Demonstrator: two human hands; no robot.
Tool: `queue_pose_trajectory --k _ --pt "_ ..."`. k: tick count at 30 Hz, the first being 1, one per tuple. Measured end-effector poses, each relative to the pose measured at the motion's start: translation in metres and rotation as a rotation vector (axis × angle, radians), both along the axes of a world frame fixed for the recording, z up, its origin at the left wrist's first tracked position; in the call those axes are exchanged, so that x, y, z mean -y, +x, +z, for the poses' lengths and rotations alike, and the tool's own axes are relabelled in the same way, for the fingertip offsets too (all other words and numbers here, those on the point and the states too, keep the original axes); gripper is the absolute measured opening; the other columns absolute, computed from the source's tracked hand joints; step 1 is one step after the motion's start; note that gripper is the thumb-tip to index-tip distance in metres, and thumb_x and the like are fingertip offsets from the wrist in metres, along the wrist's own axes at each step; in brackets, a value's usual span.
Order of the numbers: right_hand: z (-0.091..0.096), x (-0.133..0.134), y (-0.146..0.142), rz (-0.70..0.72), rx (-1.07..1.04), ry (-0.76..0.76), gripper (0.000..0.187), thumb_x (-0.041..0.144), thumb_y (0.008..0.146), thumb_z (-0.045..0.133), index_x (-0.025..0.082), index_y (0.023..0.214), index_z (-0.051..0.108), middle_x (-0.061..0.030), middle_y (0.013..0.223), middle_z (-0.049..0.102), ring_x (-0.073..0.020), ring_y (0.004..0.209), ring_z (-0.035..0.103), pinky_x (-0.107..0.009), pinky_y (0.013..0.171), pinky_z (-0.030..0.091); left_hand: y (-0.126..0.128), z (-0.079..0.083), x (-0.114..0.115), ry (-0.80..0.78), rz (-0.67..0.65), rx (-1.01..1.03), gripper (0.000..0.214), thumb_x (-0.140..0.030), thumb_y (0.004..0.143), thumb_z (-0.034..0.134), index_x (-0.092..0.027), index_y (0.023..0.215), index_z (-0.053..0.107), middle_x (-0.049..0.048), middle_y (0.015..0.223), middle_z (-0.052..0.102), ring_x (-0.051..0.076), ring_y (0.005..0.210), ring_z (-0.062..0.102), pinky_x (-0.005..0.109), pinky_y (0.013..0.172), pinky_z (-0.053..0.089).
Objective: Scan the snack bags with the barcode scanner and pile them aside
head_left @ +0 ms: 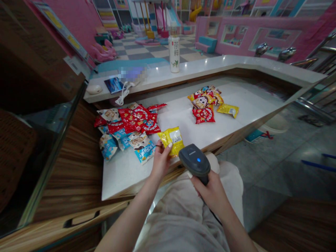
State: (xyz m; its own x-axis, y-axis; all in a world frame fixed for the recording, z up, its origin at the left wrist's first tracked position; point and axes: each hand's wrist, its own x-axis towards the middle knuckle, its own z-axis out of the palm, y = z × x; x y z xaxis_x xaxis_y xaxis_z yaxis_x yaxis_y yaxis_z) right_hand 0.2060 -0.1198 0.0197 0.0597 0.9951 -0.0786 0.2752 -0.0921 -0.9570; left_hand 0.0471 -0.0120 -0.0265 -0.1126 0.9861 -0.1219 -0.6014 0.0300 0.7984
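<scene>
A yellow snack bag (175, 138) is pinched in my left hand (162, 157), its white barcode panel facing up. My right hand (208, 187) grips the handle of a dark grey barcode scanner (193, 159), on top of which a blue light glows. The scanner's head is just right of the bag, pointing toward it. Left of my left hand lies a pile of red snack bags (139, 119) and blue snack bags (141, 145). Farther right on the counter are a small group of bags (203, 101) and a separate yellow bag (228, 110).
The white counter (126, 182) has a raised ledge holding a white bottle (174, 52), a phone (113, 85), a white cable (123, 94) and a white mouse (93, 89). A cardboard box (39, 45) stands left. A bucket (270, 127) sits on the floor at right.
</scene>
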Motion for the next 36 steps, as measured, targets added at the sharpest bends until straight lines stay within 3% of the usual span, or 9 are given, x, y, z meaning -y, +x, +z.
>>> queue_pose_trajectory --k 6,14,21,28,36 --pt "0.005 0.000 -0.001 -0.014 0.053 0.048 0.022 0.027 0.082 0.068 0.018 0.101 0.071 0.0005 0.059 0.064 -0.0210 0.056 0.063 -0.025 0.050 0.046 0.007 -0.005 0.003 0.081 0.163 -0.121 0.037 -0.032 0.077 0.081 -0.024 0.107 0.061 0.0021 0.110 0.069 0.018 0.099 0.066 0.029 0.091 0.052" --pt "0.006 -0.002 -0.001 0.026 0.115 0.114 0.024 0.024 0.083 0.064 0.016 0.106 0.070 -0.0044 0.081 0.073 -0.0239 0.075 0.069 -0.028 0.069 0.052 0.011 -0.006 0.005 0.105 0.173 -0.191 0.033 -0.031 0.080 0.078 -0.024 0.107 0.061 0.0024 0.108 0.069 0.017 0.095 0.066 0.028 0.088 0.051" --pt "0.007 -0.001 -0.001 0.011 0.099 0.083 0.024 0.026 0.084 0.065 0.017 0.105 0.070 -0.0031 0.071 0.071 -0.0242 0.070 0.069 -0.026 0.057 0.049 0.010 -0.009 0.002 0.134 0.212 -0.242 0.030 -0.028 0.079 0.078 -0.022 0.104 0.064 0.0027 0.109 0.069 0.016 0.096 0.064 0.025 0.088 0.049" --pt "0.006 -0.001 -0.001 0.009 0.112 0.077 0.025 0.026 0.084 0.065 0.018 0.107 0.070 -0.0011 0.062 0.066 -0.0239 0.064 0.067 -0.026 0.055 0.048 0.010 -0.010 0.003 0.113 0.194 -0.204 0.032 -0.027 0.077 0.079 -0.022 0.104 0.063 0.0032 0.111 0.068 0.017 0.096 0.065 0.027 0.089 0.049" --pt "0.008 0.001 0.001 -0.007 0.072 0.074 0.024 0.026 0.081 0.068 0.018 0.103 0.071 0.0003 0.058 0.064 -0.0234 0.060 0.065 -0.026 0.053 0.047 0.014 0.000 0.005 0.096 0.143 -0.225 0.043 -0.029 0.073 0.085 -0.023 0.107 0.059 0.0033 0.107 0.071 0.019 0.096 0.068 0.031 0.091 0.051"
